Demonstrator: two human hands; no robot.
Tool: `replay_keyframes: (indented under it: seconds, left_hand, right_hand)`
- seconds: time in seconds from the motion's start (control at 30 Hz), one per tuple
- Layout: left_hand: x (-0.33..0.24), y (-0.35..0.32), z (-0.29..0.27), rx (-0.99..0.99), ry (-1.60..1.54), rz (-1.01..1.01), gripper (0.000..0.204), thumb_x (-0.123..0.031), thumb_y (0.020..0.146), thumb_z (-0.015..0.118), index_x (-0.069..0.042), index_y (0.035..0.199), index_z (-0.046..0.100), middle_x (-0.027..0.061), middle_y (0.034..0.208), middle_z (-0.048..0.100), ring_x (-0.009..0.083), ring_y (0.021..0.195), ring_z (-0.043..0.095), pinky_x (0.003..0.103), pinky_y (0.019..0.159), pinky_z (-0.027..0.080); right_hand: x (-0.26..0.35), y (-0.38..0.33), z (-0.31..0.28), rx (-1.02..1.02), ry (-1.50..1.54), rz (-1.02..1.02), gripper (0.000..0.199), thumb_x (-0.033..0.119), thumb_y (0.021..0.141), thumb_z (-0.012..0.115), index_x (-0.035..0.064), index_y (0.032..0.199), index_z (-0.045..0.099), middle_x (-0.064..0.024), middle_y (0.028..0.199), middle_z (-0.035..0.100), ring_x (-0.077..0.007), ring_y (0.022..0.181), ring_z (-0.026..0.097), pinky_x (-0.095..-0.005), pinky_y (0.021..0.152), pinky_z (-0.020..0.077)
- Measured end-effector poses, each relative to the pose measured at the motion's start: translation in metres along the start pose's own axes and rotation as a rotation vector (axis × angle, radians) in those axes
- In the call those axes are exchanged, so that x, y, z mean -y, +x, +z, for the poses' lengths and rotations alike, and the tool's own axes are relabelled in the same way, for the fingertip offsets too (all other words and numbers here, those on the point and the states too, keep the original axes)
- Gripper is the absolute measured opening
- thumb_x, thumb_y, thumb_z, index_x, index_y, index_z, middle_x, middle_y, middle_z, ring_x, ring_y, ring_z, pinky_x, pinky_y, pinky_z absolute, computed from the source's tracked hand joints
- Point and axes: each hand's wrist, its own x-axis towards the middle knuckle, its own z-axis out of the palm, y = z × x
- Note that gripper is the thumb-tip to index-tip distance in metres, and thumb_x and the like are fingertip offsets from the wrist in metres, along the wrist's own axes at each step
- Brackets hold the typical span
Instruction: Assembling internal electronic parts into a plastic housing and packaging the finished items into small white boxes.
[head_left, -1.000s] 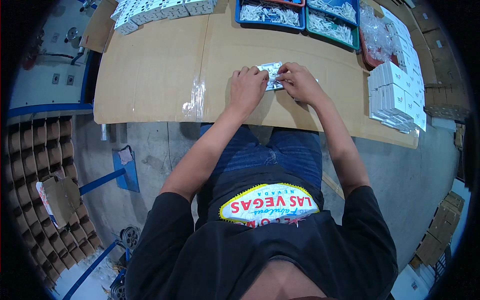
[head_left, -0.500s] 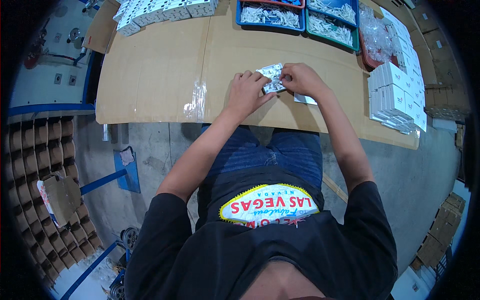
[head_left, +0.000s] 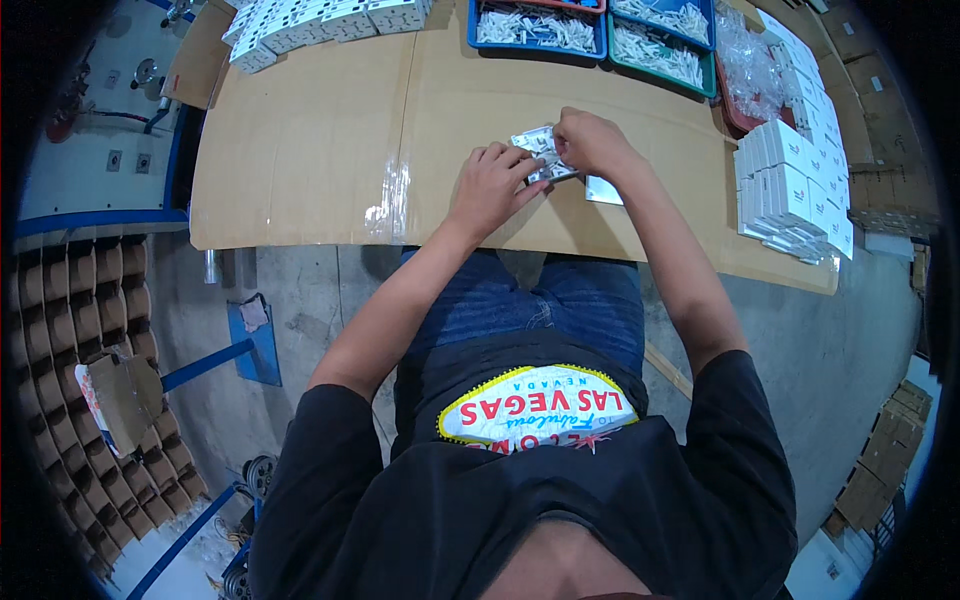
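A shallow white box (head_left: 533, 140), its inside showing small white and grey parts, lies on the cardboard-covered table in front of me. My left hand (head_left: 492, 184) grips its left side, thumb at the near edge and fingers over the top. My right hand (head_left: 592, 142) is closed over the box's right part, fingers pinched down into it; what they hold, if anything, is hidden. Partly under my right wrist, a flat white piece (head_left: 604, 191) like a box lid rests on the table.
Blue (head_left: 535, 50) and green trays (head_left: 660, 75) of small white parts stand at the far edge. White boxes are stacked at right (head_left: 785, 180) and far left (head_left: 330, 20). Clear plastic bags (head_left: 750, 70) fill a red bin. Brown cardboard (head_left: 300, 150) covers the table.
My right hand has risen slightly, moving a little farther from me, its fingers now more bunched over the box. The left hand stays on the box.
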Motion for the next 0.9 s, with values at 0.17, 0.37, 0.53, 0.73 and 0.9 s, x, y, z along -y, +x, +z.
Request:
replay_keyframes:
  seconds: [0.17, 0.37, 0.53, 0.73, 0.9]
  left_hand:
    - [-0.004, -0.007, 0.006, -0.033, -0.022, -0.046, 0.033, -0.031, 0.084, 0.08, -0.014, 0.111, 0.072, 0.0019, 0.108, 0.069, 0.0246, 0.098, 0.062, 0.04, 0.088, 0.048]
    - [-0.005, -0.009, 0.004, -0.036, -0.086, -0.091, 0.036, -0.028, 0.083, 0.081, -0.01, 0.113, 0.07, 0.0039, 0.112, 0.069, 0.0266, 0.102, 0.063, 0.04, 0.089, 0.049]
    - [-0.005, -0.009, 0.001, -0.05, -0.149, -0.153, 0.053, -0.028, 0.08, 0.084, -0.008, 0.125, 0.063, 0.011, 0.129, 0.062, 0.0306, 0.113, 0.061, 0.042, 0.096, 0.048]
    - [-0.001, -0.003, 0.006, -0.079, -0.148, -0.329, 0.089, -0.043, 0.071, 0.089, -0.006, 0.143, 0.051, 0.0167, 0.146, 0.048, 0.0345, 0.14, 0.042, 0.048, 0.116, 0.032]
    - [0.0, 0.001, 0.004, 0.069, -0.033, -0.384, 0.093, -0.048, 0.069, 0.089, -0.005, 0.142, 0.052, 0.0183, 0.147, 0.047, 0.0351, 0.143, 0.038, 0.048, 0.118, 0.028]
  right_hand:
    - [0.009, -0.014, -0.005, -0.018, -0.019, 0.064, 0.01, 0.011, 0.081, 0.068, 0.0079, 0.088, 0.076, -0.0147, 0.107, 0.07, -0.035, 0.099, 0.071, -0.046, 0.084, 0.0566]
    - [0.013, -0.055, 0.0, -0.065, -0.032, 0.026, 0.019, 0.011, 0.089, 0.062, 0.009, 0.104, 0.075, -0.0123, 0.109, 0.069, -0.0344, 0.097, 0.071, -0.0469, 0.083, 0.0564]
    - [0.003, -0.095, -0.001, -0.331, 0.257, 0.051, 0.028, 0.014, 0.094, 0.061, 0.0111, 0.12, 0.07, -0.0093, 0.111, 0.069, -0.0325, 0.092, 0.071, -0.0452, 0.082, 0.0562]
    - [-0.021, -0.138, 0.022, -0.36, 0.309, 0.737, 0.041, 0.037, 0.09, 0.075, 0.0043, 0.114, 0.069, -0.0133, 0.115, 0.068, -0.0296, 0.104, 0.069, -0.0436, 0.085, 0.0549]
    - [-0.02, -0.135, 0.043, -0.324, 0.34, 0.74, 0.047, 0.04, 0.085, 0.08, 0.0023, 0.109, 0.069, -0.0146, 0.112, 0.068, -0.0308, 0.103, 0.068, -0.044, 0.086, 0.0548]
